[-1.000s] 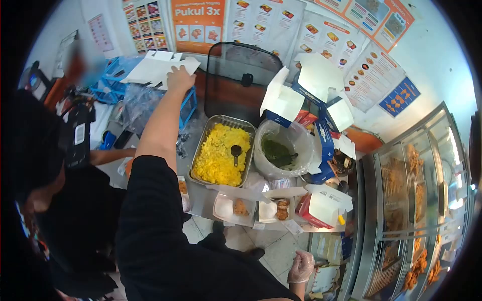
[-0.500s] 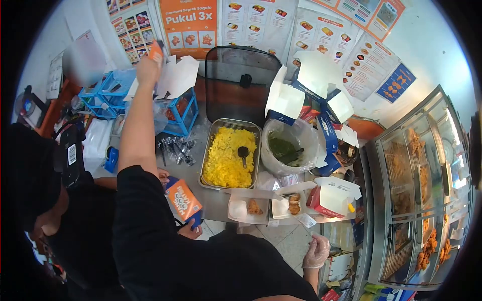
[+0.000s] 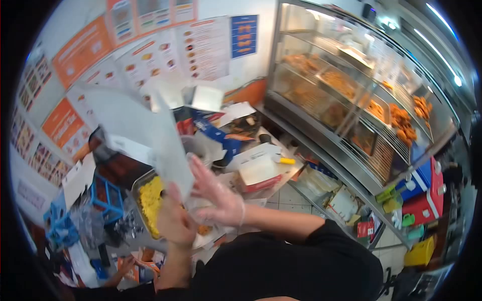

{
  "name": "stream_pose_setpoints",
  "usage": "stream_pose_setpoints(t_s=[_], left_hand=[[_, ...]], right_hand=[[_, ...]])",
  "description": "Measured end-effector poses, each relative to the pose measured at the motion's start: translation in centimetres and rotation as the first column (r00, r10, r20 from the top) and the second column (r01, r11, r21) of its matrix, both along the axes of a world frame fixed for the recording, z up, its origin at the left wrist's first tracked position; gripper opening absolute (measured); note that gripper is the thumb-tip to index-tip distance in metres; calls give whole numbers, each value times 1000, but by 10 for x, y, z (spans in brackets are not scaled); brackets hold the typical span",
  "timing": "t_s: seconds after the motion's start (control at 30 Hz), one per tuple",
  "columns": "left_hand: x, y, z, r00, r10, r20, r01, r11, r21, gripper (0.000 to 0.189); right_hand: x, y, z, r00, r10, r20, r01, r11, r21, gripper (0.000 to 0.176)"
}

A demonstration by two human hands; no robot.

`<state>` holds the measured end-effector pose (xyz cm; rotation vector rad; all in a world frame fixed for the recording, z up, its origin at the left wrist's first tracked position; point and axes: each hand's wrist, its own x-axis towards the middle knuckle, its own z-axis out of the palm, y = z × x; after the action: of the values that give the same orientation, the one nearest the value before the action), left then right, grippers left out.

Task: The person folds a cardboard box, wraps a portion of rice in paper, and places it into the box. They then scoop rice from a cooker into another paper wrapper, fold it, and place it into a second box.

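A white cardboard food box point(image 3: 173, 145), its flaps standing up and smeared by motion, is in front of me at the left of centre. My left hand point(image 3: 175, 220) is bare and closed around its lower part. My right hand point(image 3: 221, 200) wears a clear plastic glove; its fingers are stretched out beside the box, and the blur hides whether they touch it. Behind my left hand lies a metal tray of yellow food point(image 3: 150, 203), partly covered. A piece of fried chicken point(image 3: 204, 230) shows just below my hands.
An opened red-and-white box point(image 3: 258, 173) stands on the counter to the right, with several opened boxes behind. The glass display case point(image 3: 346, 95) holds fried chicken. Blue baskets point(image 3: 106, 199) stand at left. A co-worker's hand point(image 3: 125, 265) is at an orange box, lower left.
My left hand has come back from the boxes at the back left, bringing a box with it. My right hand has risen towards it. The view has swung right.
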<state>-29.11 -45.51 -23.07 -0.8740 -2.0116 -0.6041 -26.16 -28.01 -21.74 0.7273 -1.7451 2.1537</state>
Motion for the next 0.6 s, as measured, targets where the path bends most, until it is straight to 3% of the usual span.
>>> stream_pose_setpoints(t_s=[0.03, 0.07, 0.13, 0.2, 0.23, 0.27, 0.3, 0.33, 0.37, 0.4, 0.43, 0.47, 0.5, 0.53, 0.57, 0.6], left_hand=[[13, 30, -13, 993, -117, -19, 117, 992, 35, 41], [26, 56, -17, 976, -216, -38, 219, 974, 67, 41], [46, 100, -22, 939, -344, 10, 344, 939, 11, 33], [57, 134, -23, 919, -388, 70, 391, 920, -28, 30], [57, 147, -19, 904, -412, 111, 415, 910, -3, 29], [54, 157, -15, 886, -439, 152, 441, 897, 19, 27], [43, 161, -10, 912, -371, 175, 362, 928, 84, 33], [26, 161, -2, 932, -305, 197, 280, 949, 146, 39], [8, 165, 3, 920, -286, 267, 195, 927, 321, 49], [-10, 170, 4, 897, -279, 343, 88, 873, 480, 59], [-26, 169, 0, 896, -278, 347, 86, 874, 477, 59], [-40, 166, -6, 663, -492, 564, 191, 840, 509, 68], [-45, 170, -10, 332, -629, 703, 265, 778, 570, 77], [-26, 194, -2, 51, -740, 670, 315, 649, 692, 78], [-18, 201, -11, 52, -740, 670, 304, 651, 695, 78], [-7, 202, -26, -137, -713, 687, 78, 684, 725, 72]], right_hand=[[15, 6, 5, 999, -52, -13, 53, 998, 30, 82], [29, 17, 7, 960, -273, 57, 256, 944, 207, 63], [36, 59, -46, 785, -597, -165, 619, 747, 244, 37], [56, 118, -61, 698, -683, 214, 669, 729, 146, 23], [64, 167, -85, 591, -783, -195, 774, 483, 409, 24], [74, 216, -102, 456, -665, -591, 850, 129, 511, 24], [92, 243, -79, 522, -830, -198, 768, 357, 531, 25], [110, 269, -57, 528, -817, 230, 692, 571, 442, 26], [121, 311, -74, 625, -774, 106, 700, 615, 361, 28], [144, 320, -43, 544, -644, 538, 629, 737, 247, 30], [165, 346, -32, 585, -566, 582, 511, 814, 277, 32], [180, 360, -32, 628, -484, 609, 468, 861, 202, 34], [193, 368, -36, 667, -398, 630, 418, 900, 126, 35], [199, 373, -42, 664, -393, 636, 409, 903, 130, 35], [203, 376, -51, 660, -403, 634, 337, 913, 229, 37], [204, 380, -59, 659, -411, 630, 260, 910, 322, 39]])
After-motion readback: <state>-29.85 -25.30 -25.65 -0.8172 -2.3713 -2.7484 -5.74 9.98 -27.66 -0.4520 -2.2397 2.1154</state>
